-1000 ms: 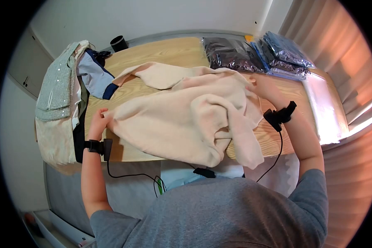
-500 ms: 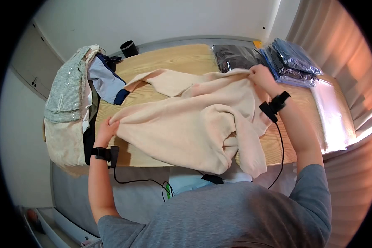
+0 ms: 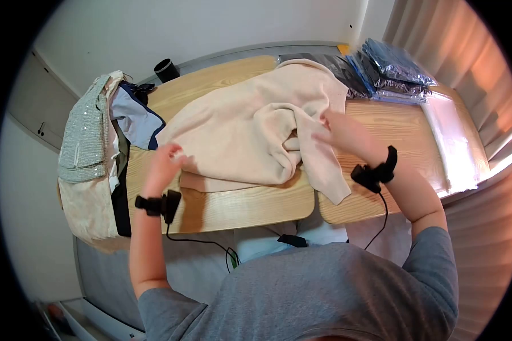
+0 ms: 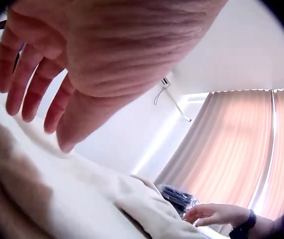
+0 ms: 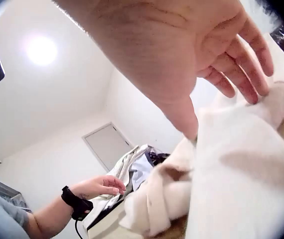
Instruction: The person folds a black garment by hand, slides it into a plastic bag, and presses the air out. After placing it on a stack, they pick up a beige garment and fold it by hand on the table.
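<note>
A cream long-sleeved sweater (image 3: 227,122) lies on the wooden table in front of me, with one sleeve (image 3: 324,159) bunched over its middle and its cuff toward the near edge. My left hand (image 3: 166,165) is over the sweater's left end, fingers loosely extended and nothing in them; the left wrist view shows the palm above the cloth. On the other side, my right hand (image 3: 347,135) reaches in at the bunched sleeve. Its fingers (image 5: 241,74) are spread, fingertips right at the fabric, without a grip on it. The second sleeve is mostly hidden.
Clothes, with a sequined grey garment (image 3: 85,128) on top, are heaped at the table's left end. Folded garments in clear bags (image 3: 395,68) are stacked at the back right, near clear plastic sheets (image 3: 452,142). A black cup-shaped container (image 3: 166,70) stands behind the table.
Both hands held the sweater's edges half a second ago and have now let go. The sweater has shifted away from the near edge, and the far sleeve no longer lies stretched out behind it.
</note>
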Available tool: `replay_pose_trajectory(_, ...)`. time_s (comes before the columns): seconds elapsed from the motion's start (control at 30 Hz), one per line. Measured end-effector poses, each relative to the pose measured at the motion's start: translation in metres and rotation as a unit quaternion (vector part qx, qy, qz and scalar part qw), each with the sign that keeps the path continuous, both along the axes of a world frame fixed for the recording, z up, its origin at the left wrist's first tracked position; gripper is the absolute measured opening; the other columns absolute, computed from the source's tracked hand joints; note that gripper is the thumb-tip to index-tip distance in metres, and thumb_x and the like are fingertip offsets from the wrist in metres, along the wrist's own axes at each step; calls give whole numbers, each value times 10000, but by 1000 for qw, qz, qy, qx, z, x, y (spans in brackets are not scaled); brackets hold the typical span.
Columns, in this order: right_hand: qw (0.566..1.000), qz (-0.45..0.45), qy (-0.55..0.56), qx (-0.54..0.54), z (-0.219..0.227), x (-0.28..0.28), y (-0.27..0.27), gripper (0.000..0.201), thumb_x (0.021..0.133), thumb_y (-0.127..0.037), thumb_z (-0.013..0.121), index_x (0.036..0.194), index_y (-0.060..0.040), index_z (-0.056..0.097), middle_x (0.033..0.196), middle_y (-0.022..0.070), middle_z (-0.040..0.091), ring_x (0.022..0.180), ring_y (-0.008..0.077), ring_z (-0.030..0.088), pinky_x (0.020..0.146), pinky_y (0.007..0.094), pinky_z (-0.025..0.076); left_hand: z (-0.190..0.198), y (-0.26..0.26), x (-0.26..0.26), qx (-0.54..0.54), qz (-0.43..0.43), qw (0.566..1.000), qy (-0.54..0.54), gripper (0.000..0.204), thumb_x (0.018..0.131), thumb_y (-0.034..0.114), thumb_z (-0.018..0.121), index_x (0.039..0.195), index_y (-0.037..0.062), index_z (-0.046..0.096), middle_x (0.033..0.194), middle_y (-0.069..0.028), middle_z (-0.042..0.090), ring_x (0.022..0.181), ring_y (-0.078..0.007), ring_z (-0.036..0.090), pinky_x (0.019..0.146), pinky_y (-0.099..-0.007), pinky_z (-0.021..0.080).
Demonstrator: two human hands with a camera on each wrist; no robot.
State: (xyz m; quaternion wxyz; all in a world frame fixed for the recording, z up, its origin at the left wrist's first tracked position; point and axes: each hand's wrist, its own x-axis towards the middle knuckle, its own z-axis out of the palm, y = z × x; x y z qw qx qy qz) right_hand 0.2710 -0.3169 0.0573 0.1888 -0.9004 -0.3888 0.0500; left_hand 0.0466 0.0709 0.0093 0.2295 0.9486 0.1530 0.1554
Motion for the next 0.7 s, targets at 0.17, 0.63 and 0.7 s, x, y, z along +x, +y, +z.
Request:
replay_pose_trajectory(0.17,1000,-5,11,5,-44,-11,-18,437,726,-242,693,1048,18,552,894,205,630,877,372,614,774,415,484,-10,-52,-41,-2,-23,994,102,169,722,65,656,869,16,590,855,-160,601,820,-343,586,729,-383,476)
replay_pose_trajectory(0.63,629,-157,382,658,-4,-12,-192,192,906,-156,582,1011,3,605,922,38,618,845,105,581,759,238,495,-27,-30,-55,29,-81,996,-3,156,774,-30,608,890,15,514,933,-166,561,851,-334,556,770,-389,443)
replay_pose_trajectory(0.7,721,-172,174,649,0,-27,-233,188,919,-155,572,984,17,610,931,56,626,815,121,590,708,250,499,4,-44,-68,22,-71,994,-78,135,807,-40,584,905,17,511,1021,-151,586,909,-298,570,810,-372,446)
